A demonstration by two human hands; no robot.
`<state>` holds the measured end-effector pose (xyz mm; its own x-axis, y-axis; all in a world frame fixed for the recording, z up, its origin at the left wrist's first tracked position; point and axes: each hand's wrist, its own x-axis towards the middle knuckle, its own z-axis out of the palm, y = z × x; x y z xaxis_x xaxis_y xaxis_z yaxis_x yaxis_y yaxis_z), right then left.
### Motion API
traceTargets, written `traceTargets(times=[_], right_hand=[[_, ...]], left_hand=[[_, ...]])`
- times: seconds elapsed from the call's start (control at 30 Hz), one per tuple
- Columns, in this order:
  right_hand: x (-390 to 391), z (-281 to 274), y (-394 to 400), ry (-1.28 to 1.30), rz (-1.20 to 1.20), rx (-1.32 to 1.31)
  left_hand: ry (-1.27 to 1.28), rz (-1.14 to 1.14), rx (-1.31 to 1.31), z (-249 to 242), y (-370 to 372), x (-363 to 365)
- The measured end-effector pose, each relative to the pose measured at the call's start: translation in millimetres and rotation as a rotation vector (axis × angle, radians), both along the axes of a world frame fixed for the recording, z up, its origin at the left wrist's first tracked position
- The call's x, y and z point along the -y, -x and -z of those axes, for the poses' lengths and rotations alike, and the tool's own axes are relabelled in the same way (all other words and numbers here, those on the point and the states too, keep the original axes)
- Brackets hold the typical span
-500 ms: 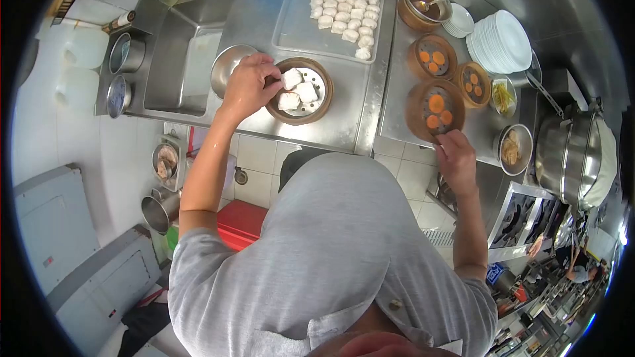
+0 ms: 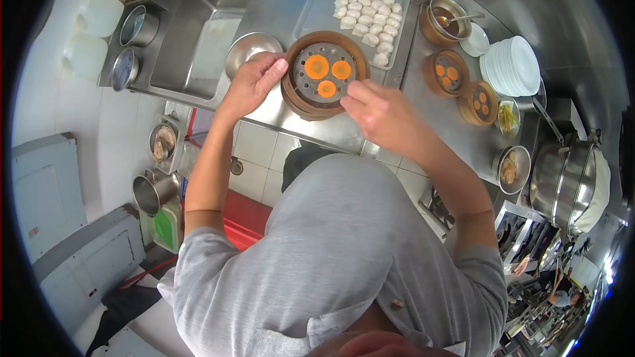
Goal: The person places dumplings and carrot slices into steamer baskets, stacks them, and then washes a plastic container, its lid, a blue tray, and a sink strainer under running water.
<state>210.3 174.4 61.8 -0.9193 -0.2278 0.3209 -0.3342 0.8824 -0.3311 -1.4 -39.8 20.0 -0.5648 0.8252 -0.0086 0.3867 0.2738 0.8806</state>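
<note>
Light is bright and fairly even, with a cool white cast. Small lights (image 2: 608, 270) at the far right edge flare into glare, with bluish streaks below. The steel counter (image 2: 261, 13) gives back broad, soft reflections, and the stacked plates (image 2: 512, 69) look nearly washed out. Orange rounds (image 2: 316, 67) in the steamer (image 2: 325, 38) show clearly, while the cluttered background (image 2: 529, 317) at lower right looks small and smeared. Fisheye distortion bows straight edges outward, and the corners fall to black

I see a pale grey short-sleeved shirt (image 2: 331, 244), finely streaked fabric, a small round button (image 2: 397, 305) near the neck, bare forearms (image 2: 208, 165)
</note>
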Motion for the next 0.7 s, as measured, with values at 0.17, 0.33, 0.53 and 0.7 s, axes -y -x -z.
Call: traceTargets(times=[0.17, 0.33, 0.53, 0.7], right_hand=[[11, 13, 7, -0.031, -0.044, 0.073], [15, 18, 10, -0.009, -0.003, 0.033], [25, 21, 6, 0.013, 0.025, 0.023], [3, 28, 6, 0.439, 0.326, -0.096]], left_hand=[[0.090, 0.017, 0.007, 5, 0, 10], [0.032, 0.027, 0.177, 15, 12, 9], [0.127, 0.188, 0.245, 6, 35, 4], [0.113, 0.193, 0.249, 20, 80, -23]])
